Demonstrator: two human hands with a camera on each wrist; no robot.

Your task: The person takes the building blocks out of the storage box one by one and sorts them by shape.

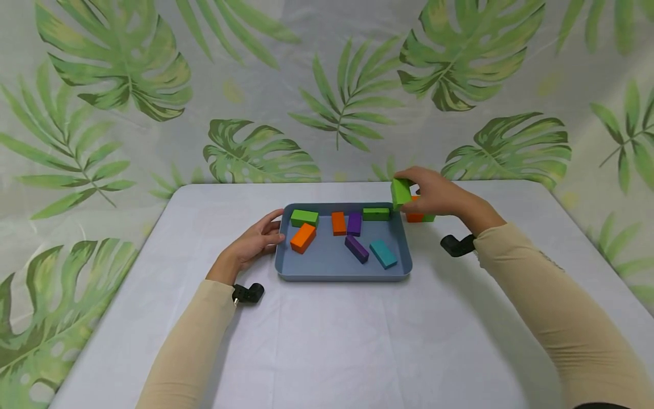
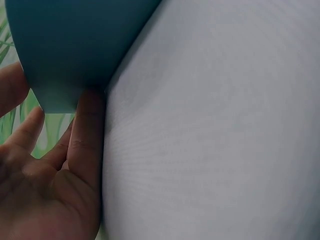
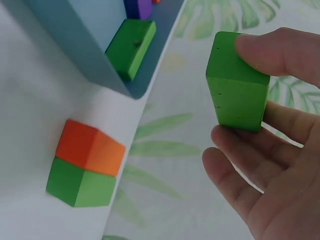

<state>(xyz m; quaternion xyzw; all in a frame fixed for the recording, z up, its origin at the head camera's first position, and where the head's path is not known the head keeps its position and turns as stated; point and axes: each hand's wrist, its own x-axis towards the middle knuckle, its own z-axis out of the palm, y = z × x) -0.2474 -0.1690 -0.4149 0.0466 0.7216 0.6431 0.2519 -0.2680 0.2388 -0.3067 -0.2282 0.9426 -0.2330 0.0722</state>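
Right hand (image 1: pixel 434 194) pinches green block (image 1: pixel 401 193) between thumb and fingers, held up near far right corner of tray (image 1: pixel 322 264); orange block (image 3: pixel 90 147) and second green block (image 3: pixel 80 185) touch on table (image 1: pixel 332 341) beside it; left hand (image 1: pixel 255 241), fingers loosely extended, touches tray's left wall

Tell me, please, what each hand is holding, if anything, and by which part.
The right hand holds a green block by opposite faces, between thumb and fingers; the left hand rests against the left side of the tray.

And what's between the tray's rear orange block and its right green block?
The head view shows a purple block between the orange block and the green block.
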